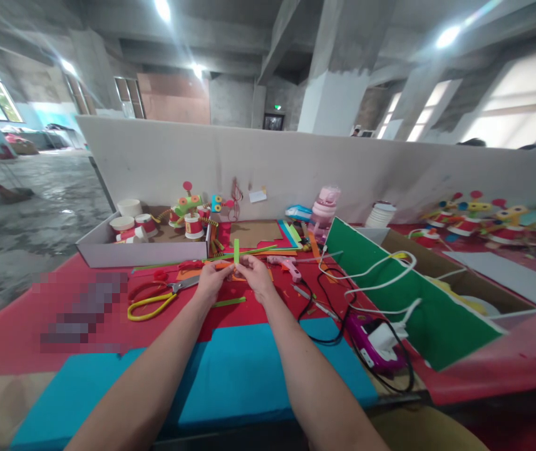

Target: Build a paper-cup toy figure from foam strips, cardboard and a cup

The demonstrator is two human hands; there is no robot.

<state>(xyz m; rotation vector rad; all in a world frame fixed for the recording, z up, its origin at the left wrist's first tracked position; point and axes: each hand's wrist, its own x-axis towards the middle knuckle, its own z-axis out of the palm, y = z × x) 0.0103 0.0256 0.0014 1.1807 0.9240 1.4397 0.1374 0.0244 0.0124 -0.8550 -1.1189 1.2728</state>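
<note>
Both my hands meet above the red table (9,338). My left hand (211,280) and my right hand (257,275) pinch a folded paper strip between them; a green strip end (237,250) stands upright and an orange end (221,265) points left. Fingers of both hands are closed on it. Yellow-handled scissors (155,297) lie just left of my left hand. A loose green paper strip (228,302) lies on the table under my wrists. A pink glue gun (287,265) rests right of my right hand.
An open white box (141,252) at the back left holds paper cups and craft figures. A pink bottle (325,210), a green board (404,300), a purple power strip (371,341) with white cables, and more craft figures (474,222) fill the right. Blue foam (240,369) lies near me.
</note>
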